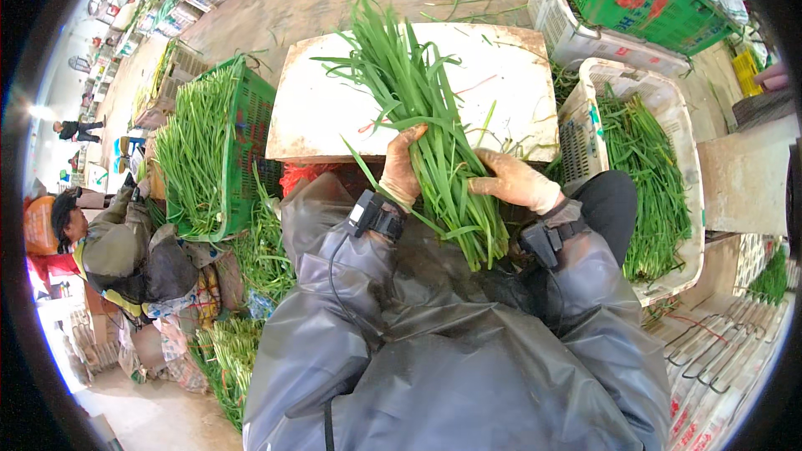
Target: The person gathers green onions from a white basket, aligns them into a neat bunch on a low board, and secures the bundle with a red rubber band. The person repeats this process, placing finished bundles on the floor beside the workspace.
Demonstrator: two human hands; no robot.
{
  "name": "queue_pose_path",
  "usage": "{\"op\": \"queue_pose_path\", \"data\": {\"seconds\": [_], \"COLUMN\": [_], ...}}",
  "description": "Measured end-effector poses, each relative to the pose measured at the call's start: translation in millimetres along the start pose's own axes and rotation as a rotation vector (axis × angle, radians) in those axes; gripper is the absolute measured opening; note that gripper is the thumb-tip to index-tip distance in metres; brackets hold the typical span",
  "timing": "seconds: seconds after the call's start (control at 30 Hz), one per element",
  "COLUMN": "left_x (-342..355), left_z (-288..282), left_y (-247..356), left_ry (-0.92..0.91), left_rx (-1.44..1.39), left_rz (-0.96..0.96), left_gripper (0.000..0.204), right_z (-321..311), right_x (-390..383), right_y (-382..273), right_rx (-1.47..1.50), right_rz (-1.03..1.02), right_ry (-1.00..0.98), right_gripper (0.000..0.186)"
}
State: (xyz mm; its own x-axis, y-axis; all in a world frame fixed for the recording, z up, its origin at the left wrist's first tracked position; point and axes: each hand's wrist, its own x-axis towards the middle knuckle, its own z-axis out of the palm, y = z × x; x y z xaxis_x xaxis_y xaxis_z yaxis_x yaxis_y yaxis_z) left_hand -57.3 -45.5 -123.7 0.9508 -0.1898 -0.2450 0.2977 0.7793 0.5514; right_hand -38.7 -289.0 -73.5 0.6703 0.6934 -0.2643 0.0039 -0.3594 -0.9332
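Note:
A thick bunch of garlic chives (430,129) slants across the front of a white-topped bench (322,96), leaf tips lying over it and the other end hanging toward my lap. My left hand (403,169) is closed around the bunch's left side near the middle. From the right, my right hand (520,184) grips the lower part, its fingers against the leaves; their undersides are hidden. Both hands seem to wear thin pale gloves. Loose leaves and thin red strands (478,83) lie on the bench top.
Left of the bench stands a green crate (242,146) full of chives; a white crate (689,225) of chives stands at the right. More stacked crates (635,0) are at the far right. Another person (125,242) sits at the left, beside chives heaped on the floor (230,359).

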Motion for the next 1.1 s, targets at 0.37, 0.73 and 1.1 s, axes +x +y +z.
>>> {"op": "queue_pose_path", "data": {"seconds": [0.37, 0.73, 1.1], "left_x": [-1.4, -10.8, -8.5], "left_z": [19.3, 21.2, 10.4], "left_y": [-2.8, -1.9, -18.7], "left_ry": [0.094, 0.143, -0.129], "left_rx": [-0.141, -0.08, -0.165], "left_rz": [-0.072, -0.102, -0.319], "left_gripper": [0.042, 0.033, 0.028], "right_z": [14.9, -8.7, -15.5], "right_x": [-16.1, -6.8, 9.1], "right_y": [-36.6, -23.5, -57.8], "right_rx": [-0.885, -1.025, -1.259], "right_rz": [-0.587, -0.636, -0.773], "right_ry": [0.49, 0.769, 0.932], "right_gripper": [0.025, 0.018, 0.017]}}
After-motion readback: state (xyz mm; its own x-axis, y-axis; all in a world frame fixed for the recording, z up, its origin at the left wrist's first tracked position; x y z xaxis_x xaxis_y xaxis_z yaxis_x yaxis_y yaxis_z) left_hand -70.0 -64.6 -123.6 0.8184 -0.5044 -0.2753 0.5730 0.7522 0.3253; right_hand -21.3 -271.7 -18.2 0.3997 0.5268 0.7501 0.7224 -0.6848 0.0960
